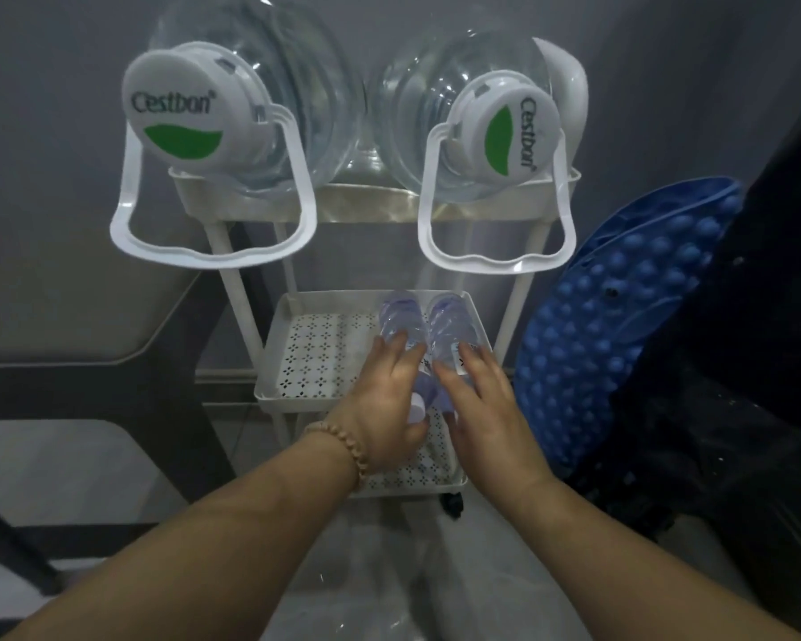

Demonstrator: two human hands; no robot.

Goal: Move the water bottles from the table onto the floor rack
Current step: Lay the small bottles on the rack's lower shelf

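On the right half of the rack's middle tray [315, 344], holds two water bottles [403, 326] lying side by side. Grips the left bottle [401, 316] in the left hand [385, 400], fingers curled over it; clasps the right bottle [452, 321] between thumb and fingers of the right hand [482, 409].

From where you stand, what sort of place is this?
Probably a corner of a home: a white tiered rack carries two big Cestbon water jugs on top and small water bottles lower down, with a blue knobbly mat leaning beside it.
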